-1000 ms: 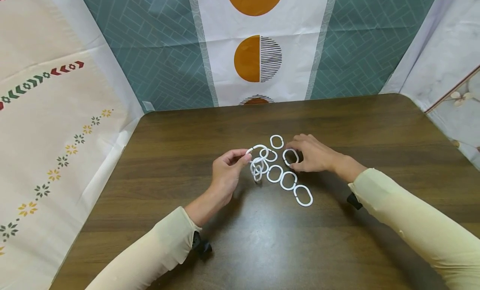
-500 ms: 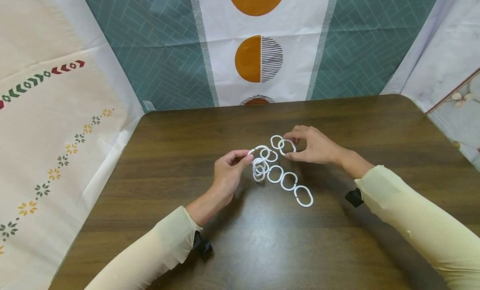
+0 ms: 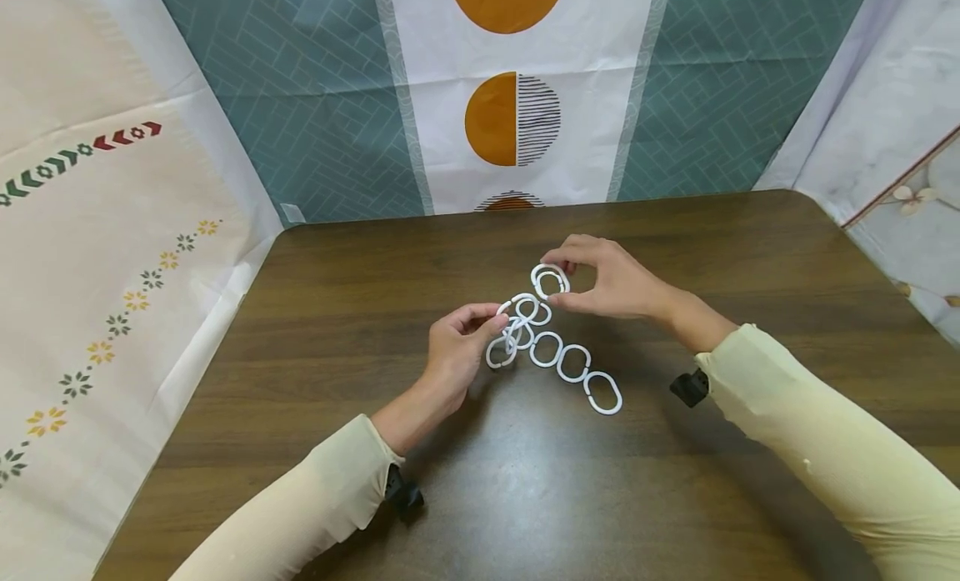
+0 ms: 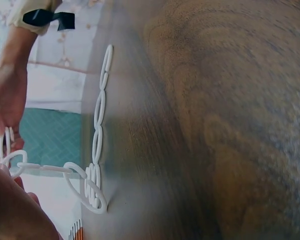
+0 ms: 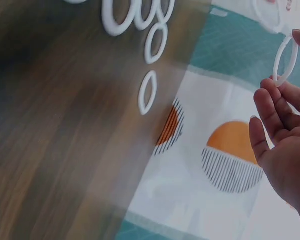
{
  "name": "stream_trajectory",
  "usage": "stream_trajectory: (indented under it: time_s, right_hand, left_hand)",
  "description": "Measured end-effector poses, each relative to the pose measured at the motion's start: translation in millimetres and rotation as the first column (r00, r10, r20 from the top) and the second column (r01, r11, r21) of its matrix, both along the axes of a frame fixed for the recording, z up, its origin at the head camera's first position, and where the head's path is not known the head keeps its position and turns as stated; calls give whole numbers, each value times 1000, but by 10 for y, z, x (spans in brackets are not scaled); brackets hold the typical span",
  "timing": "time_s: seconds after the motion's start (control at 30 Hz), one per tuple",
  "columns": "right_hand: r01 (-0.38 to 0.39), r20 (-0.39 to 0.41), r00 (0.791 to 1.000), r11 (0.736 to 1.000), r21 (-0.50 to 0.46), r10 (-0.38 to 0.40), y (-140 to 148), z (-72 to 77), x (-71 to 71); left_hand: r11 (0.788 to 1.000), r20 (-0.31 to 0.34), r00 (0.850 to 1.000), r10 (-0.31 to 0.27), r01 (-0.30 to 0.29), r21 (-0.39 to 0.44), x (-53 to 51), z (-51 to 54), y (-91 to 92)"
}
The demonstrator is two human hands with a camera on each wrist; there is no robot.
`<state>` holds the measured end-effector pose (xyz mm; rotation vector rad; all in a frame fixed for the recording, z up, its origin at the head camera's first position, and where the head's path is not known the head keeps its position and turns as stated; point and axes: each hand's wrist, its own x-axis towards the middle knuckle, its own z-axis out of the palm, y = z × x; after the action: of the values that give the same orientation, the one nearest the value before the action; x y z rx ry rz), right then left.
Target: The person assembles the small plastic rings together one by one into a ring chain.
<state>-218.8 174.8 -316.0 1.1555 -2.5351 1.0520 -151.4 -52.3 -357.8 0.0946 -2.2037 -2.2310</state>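
Between thumb and fingers, my left hand (image 3: 461,348) pinches the top of a short chain of white oval plastic links (image 4: 52,169). The chain's lower links hang down towards the table in the left wrist view. My right hand (image 3: 611,277) pinches a separate white link (image 5: 276,62) by thumb and fingertips, raised above the table, to the right of and beyond the left hand. In the head view that held link overlaps another one lying on the table. Small gaps show in several links.
Several more white links lie on the brown wooden table (image 3: 337,331), some in a slanting row ending in a near link (image 3: 620,398). A single link (image 5: 141,92) lies farther back. Patterned cloths hang behind the table and at both sides.
My right hand has lifted a link and carried it leftward and away, closer to the left hand. The left hand stays nearly still, while the dangling end of its chain has swung slightly.
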Motion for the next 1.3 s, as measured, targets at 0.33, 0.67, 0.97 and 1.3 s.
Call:
stream_trajectory:
  time_s: [0.33,0.67,0.97,1.3]
  right_hand:
    - [-93,4,996,995,25,93,-224,30,114]
    - [-82,36,996,994,68,80,-262,-3,143]
    - [-60,-9,998,994,94,62,-279,3,133]
    - [-52,-9,999,990,131,54,-271,0,135]
  left_hand:
    - [1000,-5,1000,-25,26,6,1,-5,24]
    - [1000,-14,1000,-5,5,4,17,-29,13]
    - [1000,-17,1000,-6,7,13,20,-36,7]
    - [1000,-14,1000,-4,5,29,15,-45,4]
